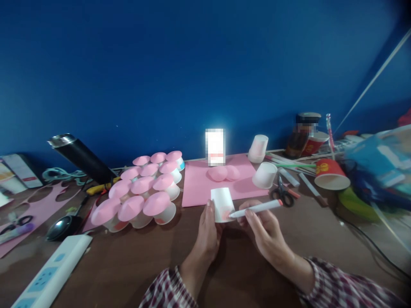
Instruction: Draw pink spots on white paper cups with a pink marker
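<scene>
Hands, paper cup and marker at the front of the pink sheet.

The left hand [207, 233] grips an upturned white paper cup [222, 204] standing on the worktop [128, 265], just in front of the pink sheet [199, 184]. The right hand [263, 233] is closed around a white marker [257, 208]; its tip touches the cup's lower side at a pink patch. Left of the sheet stands a cluster of pink-topped cups [141, 192]. Right of the sheet lie scissors [282, 194].

pink-topped cups [141, 188] left of pink paper [199, 184], scissors [282, 194] and red cup [330, 174] right.
</scene>
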`<state>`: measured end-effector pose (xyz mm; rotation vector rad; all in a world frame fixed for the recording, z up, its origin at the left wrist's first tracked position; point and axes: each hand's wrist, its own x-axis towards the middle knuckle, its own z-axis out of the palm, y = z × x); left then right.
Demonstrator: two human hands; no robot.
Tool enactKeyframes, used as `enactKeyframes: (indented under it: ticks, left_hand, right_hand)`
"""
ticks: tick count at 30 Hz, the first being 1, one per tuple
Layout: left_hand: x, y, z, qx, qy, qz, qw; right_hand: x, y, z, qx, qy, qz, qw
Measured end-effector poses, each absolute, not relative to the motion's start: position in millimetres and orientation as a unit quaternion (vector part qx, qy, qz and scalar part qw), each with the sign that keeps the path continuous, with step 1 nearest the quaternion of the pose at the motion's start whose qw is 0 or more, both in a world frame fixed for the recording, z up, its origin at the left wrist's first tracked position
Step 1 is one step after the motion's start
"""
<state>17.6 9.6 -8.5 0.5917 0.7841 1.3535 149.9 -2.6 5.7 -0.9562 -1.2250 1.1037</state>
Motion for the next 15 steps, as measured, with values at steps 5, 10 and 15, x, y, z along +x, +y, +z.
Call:
enactKeyframes:
  ticks: [5, 10, 15]
  left_hand:
    - [17.8, 9.1, -8.3, 0.239, 0.326, 0.607, 0.684]
    - [18.6, 9.2, -4.4, 0.235, 0.336, 0.606, 0.682]
    - [18.9, 10.0, -3.9, 0.232, 0.338, 0.605, 0.682]
  right_hand:
    - [147.9, 1.8, 11.7, -0.42, -0.455, 0.516, 0.593]
    - [149.5, 0.5, 7.5, -0.401, -0.444, 0.538, 0.594]
    - [150.6, 0.7, 2.8, -0.381, -0.462, 0.528, 0.603]
